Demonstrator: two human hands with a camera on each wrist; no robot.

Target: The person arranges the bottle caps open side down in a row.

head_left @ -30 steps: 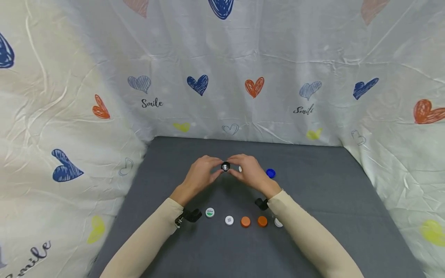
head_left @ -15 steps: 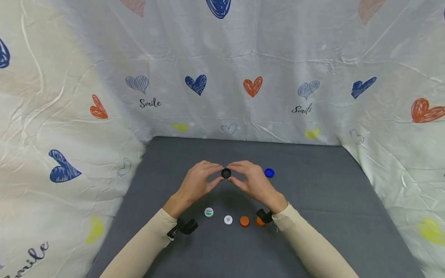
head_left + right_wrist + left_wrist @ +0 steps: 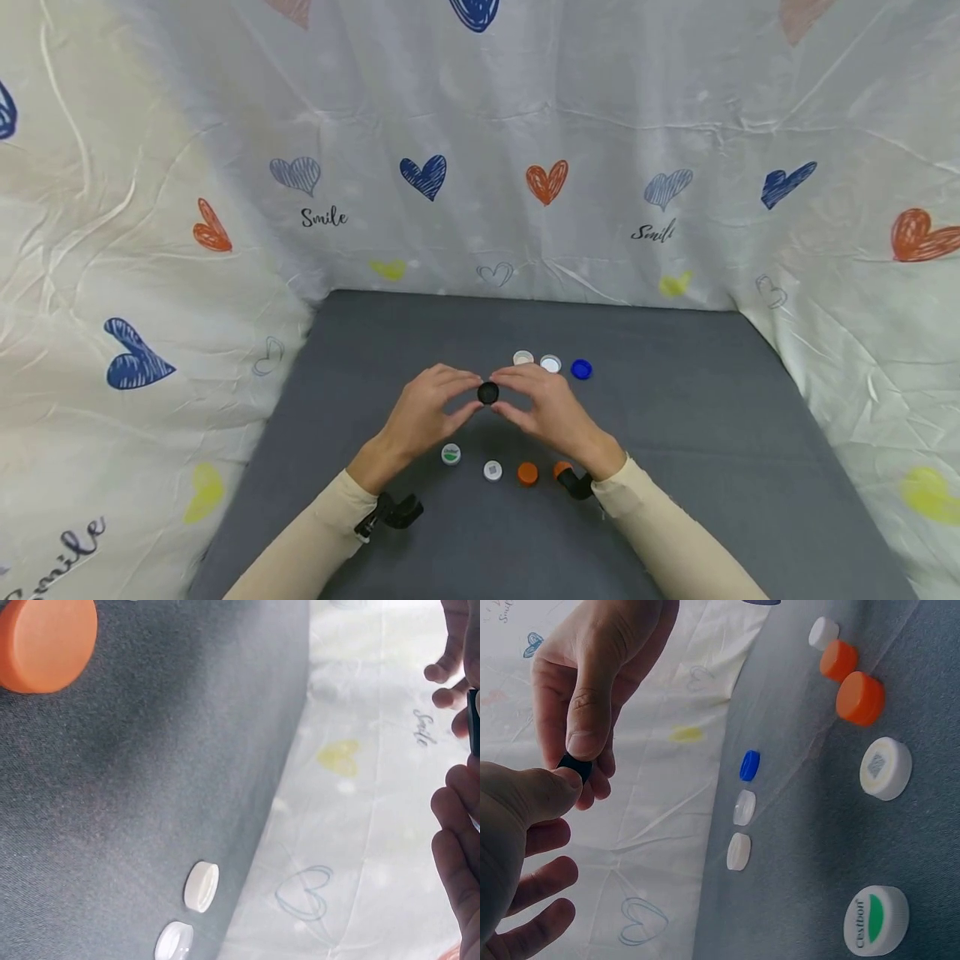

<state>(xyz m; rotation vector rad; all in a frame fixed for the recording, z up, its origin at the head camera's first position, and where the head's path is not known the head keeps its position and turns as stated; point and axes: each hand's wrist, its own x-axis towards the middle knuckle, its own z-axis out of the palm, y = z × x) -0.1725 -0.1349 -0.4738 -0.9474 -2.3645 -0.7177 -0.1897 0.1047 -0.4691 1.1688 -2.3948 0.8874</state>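
Observation:
A small round black bottle cap [image 3: 488, 393] is held up over the table between both hands. My left hand [image 3: 420, 417] pinches its left edge with thumb and fingertips. On the opposite edge, my right hand [image 3: 551, 408] pinches it the same way. Its dark face points toward the head camera. The left wrist view shows both thumbs on the black cap [image 3: 577, 765], the other left fingers spread apart. Only a sliver of the black cap [image 3: 474, 720] appears at the border of the right wrist view.
Nearer on the grey table [image 3: 675, 400] lie a white cap with a green logo [image 3: 451, 454], a white cap [image 3: 492, 471], an orange cap [image 3: 528, 474], another orange cap [image 3: 839, 660] and a white one [image 3: 824, 634]. Behind the hands are two white caps [image 3: 551, 363] and a blue one [image 3: 581, 369].
Both hands have drawn the black cap nearer to me. Its face has turned from shiny to dark. The two white caps at the back have come into view.

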